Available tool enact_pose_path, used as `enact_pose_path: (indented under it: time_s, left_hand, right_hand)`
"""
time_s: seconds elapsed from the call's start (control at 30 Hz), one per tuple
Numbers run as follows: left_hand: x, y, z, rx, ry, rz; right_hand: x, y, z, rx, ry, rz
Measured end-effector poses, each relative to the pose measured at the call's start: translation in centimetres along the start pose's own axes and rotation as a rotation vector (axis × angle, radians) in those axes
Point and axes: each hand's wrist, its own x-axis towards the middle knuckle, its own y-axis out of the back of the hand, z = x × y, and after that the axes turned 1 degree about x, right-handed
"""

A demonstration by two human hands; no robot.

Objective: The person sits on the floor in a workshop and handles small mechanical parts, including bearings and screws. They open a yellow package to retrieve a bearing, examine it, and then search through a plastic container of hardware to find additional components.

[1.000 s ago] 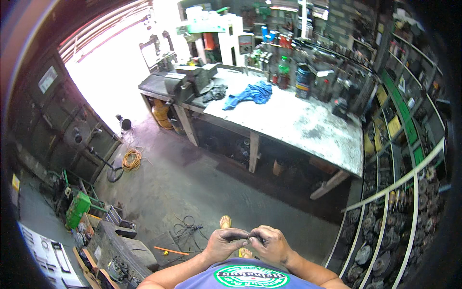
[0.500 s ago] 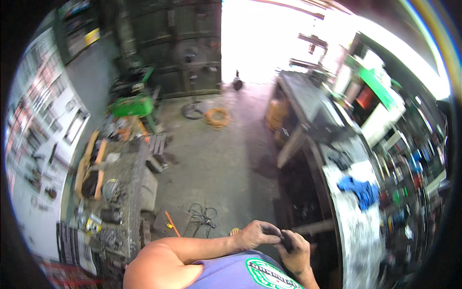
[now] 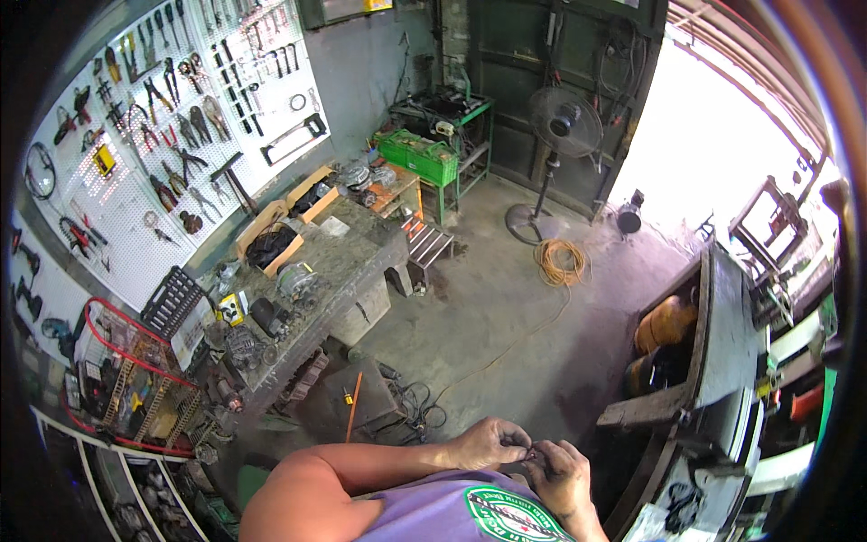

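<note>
My left hand (image 3: 489, 444) and my right hand (image 3: 562, 471) meet in front of my purple shirt (image 3: 433, 515), at the lower middle. Both are closed, with thumbs and fingers pinched together and the fingertips almost touching. Something small and dark seems to sit between them, but it is too small to name. Dark grime covers the fingers of both hands. Below and left of my hands, an orange stick-like bar (image 3: 355, 405) leans by a dark flat plate (image 3: 330, 390) near the floor, next to tangled black cables (image 3: 422, 406).
A cluttered workbench (image 3: 361, 242) runs along the left, under a white pegboard (image 3: 95, 221) of hand tools. Ahead are a green box (image 3: 417, 155), a standing fan (image 3: 565, 120) and an orange coiled cord (image 3: 561, 263) on the floor. Another bench (image 3: 728, 312) borders the right side.
The view has swung left, bringing the tool wall and left workbench into fuller sight; the blue cloth on the right bench is out of view. My hands stay pinched together.
</note>
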Motion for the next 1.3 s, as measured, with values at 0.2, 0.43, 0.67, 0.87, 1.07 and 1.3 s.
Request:
enact_pose_path:
  time_s: [0.2,0.43,0.67,0.87,1.07,1.3]
  left_hand:
    - [6.1,2.6,2.9,0.111,-0.027,0.308]
    - [14.5,9.9,3.0,-0.001,-0.118,0.418]
    - [23.6,21.4,11.4,-0.231,-0.018,0.444]
    - [31.2,30.0,17.8,-0.493,0.026,0.426]
    - [38.9,35.9,19.5,0.027,-0.247,0.615]
    - [48.1,43.2,24.0,0.033,-0.255,0.766]
  right_hand:
    - [10.6,2.4,5.9,-0.030,0.213,-0.171]
    - [24.3,1.2,11.5,-0.174,0.412,-0.355]
    - [42.1,0.4,14.3,-0.232,0.495,-0.457]
    - [54.8,1.4,16.4,-0.110,0.449,-0.511]
    - [68.1,1.4,20.9,0.244,0.211,-0.664]
    - [83.0,2.3,24.1,0.332,0.408,-0.785]
